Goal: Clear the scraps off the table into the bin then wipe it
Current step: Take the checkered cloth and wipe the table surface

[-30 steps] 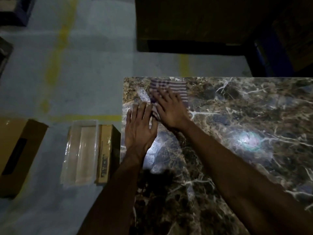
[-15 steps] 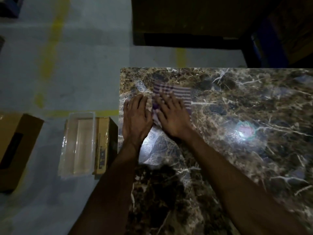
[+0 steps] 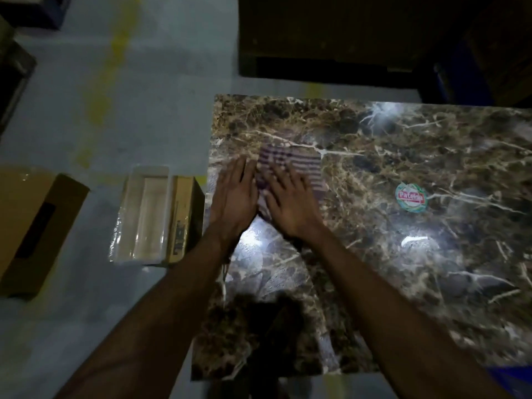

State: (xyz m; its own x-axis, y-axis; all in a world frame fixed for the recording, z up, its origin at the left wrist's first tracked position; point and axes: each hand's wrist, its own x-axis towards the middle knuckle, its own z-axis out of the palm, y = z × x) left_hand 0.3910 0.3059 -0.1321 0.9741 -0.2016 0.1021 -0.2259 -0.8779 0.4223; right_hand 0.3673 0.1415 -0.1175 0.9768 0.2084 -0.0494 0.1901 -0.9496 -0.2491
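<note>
Currently right hand (image 3: 290, 205), fingers spread flat, presses striped purple-white cloth (image 3: 299, 165); left hand (image 3: 234, 197) flat, fingers together, on brown marble table (image 3: 403, 283). Risk: wipe misses round green-red sticker (image 3: 411, 197), leaving scrap.

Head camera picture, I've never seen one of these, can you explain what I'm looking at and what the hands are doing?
There is no machine here. A person wears a camera on the head, so you look down along both arms at a marble-patterned table. The right hand presses flat on a striped cloth, fingers straight. The left hand lies flat on the table beside it, holding nothing. A round sticker-like label sits further right on the table. On the floor to the left stand a clear plastic tray and a cardboard box.
</note>
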